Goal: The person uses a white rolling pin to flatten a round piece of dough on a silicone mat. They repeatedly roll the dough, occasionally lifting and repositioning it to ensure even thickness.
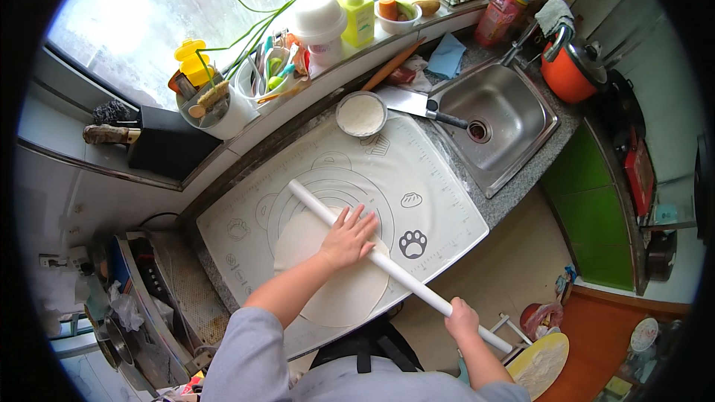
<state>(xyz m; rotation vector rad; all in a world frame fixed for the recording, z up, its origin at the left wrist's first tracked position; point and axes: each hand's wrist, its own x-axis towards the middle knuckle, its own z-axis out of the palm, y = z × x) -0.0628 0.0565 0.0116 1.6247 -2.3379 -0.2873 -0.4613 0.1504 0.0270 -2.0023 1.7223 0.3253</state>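
Observation:
A long white rolling pin (410, 283) lies slantwise across a round, flat sheet of dough (343, 296) and sticks out past the counter's front edge. My left hand (347, 239) rests on top of the pin near its middle, fingers spread and not wrapped around it. Beyond the counter edge, my right hand (462, 317) grips the pin's near part. Under the dough is a white printed kneading mat (447, 178) with rings, rulers and a paw print. At the mat's back edge stands a round bowl of flour (362, 114).
A cleaver (405, 101) lies beside the steel sink (503, 117), its handle reaching over the basin. An orange pot (570, 71) stands at the right. Along the sill are a black knife block (167, 145) and a yellow pump bottle (357, 17). A yellow floured board (542, 365) is low right.

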